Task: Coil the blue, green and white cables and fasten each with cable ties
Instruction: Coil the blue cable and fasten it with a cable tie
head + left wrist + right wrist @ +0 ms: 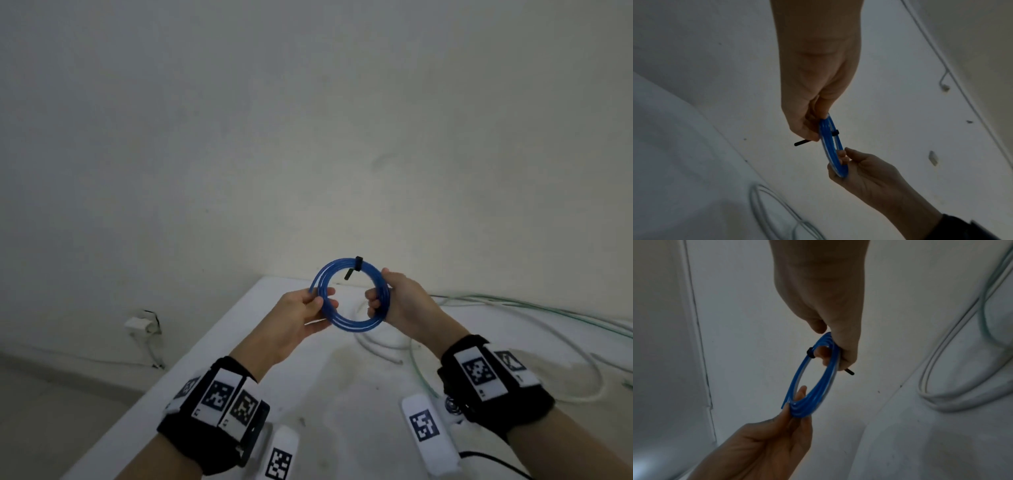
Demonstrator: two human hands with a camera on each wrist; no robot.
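Both hands hold the blue cable (349, 294), wound into a neat ring of several turns, up in the air above the white tabletop (308, 377). The left hand (301, 318) pinches the ring's near-left arc between thumb and fingertips; the right hand (400, 305) has its fingers curled through the ring on the opposite side, gripping the turns together. A black cable tie (354, 267) already wraps the top of the coil, between the two hands and farther from the wrists, its loose tail pointing into the ring.

Judging from this, the blue cable's step is at or close to its end: coiled, tied, and being checked or snugged. Whether the tie is pulled fully tight cannot be told from these views.

The white cable (513, 342) and the green cable (548, 310) lie loose and uncoiled on the tabletop, beyond and beside the right hand, so most of the task remains. The next move likely calls for setting the blue coil down clear of those strands, then freeing a hand to find one cable's end and begin winding.
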